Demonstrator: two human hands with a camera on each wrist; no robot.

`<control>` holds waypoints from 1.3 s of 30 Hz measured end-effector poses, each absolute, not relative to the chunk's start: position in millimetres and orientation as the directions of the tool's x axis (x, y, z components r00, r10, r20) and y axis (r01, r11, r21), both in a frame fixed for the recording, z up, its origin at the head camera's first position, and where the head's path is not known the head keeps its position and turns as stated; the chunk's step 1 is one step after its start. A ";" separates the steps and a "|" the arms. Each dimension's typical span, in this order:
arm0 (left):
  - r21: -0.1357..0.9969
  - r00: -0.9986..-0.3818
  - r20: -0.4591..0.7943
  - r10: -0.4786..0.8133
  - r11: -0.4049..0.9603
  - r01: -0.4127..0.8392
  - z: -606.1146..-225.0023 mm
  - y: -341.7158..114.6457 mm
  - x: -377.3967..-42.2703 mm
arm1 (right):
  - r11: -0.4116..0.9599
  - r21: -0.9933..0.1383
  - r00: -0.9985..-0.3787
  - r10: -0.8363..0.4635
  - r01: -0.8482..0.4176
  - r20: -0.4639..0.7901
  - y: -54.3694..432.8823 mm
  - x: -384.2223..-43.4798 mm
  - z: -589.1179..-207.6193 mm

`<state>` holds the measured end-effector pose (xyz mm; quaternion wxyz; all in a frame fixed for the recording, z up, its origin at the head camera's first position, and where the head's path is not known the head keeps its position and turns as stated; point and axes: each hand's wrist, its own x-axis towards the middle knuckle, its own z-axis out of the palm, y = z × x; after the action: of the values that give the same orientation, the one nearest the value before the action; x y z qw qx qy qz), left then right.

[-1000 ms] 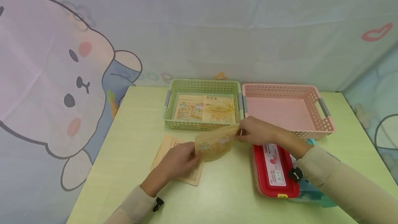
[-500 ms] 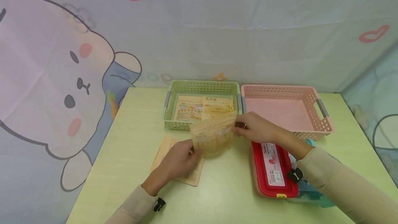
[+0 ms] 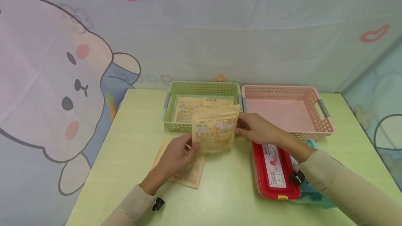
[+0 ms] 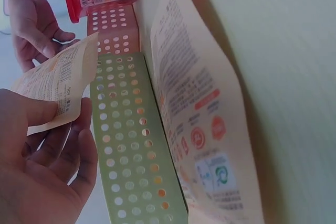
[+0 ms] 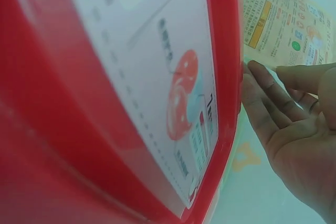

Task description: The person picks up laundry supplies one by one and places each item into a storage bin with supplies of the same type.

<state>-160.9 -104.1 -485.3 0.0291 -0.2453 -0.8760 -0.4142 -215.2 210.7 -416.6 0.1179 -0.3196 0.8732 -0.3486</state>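
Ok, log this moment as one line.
left hand: pinches pouch | right hand: pinches pouch | second pouch: on table | green basket: holds packets

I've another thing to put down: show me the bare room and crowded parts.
Bare: the table left of the green basket and flat packet, and between that packet and the red-lidded box; also the visible floor of the pink basket. Crowded: the right, where the box, teal container and right sleeve overlap in view, and around the held packet.
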 end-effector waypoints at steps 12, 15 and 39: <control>0.725 -0.878 0.350 0.327 0.499 0.475 -479.4 -110.5 -168.4 | 0.529 -0.730 -0.806 -0.590 -0.433 0.051 203.6 -207.7 -410.3; 0.736 -0.885 0.363 0.291 0.493 0.464 -477.4 -111.3 -170.1 | 0.516 -0.746 -0.817 -0.573 -0.421 0.064 201.0 -206.4 -408.7; 0.835 -0.919 0.341 0.198 0.386 0.393 -472.1 -97.2 -172.1 | 0.453 -0.823 -0.908 -0.382 -0.344 0.169 192.9 -203.1 -410.7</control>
<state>-172.1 -97.2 -472.1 0.0929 -0.1788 -0.8271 -0.5247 -203.1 192.9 -410.7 0.0203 -0.2129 0.8522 -0.4775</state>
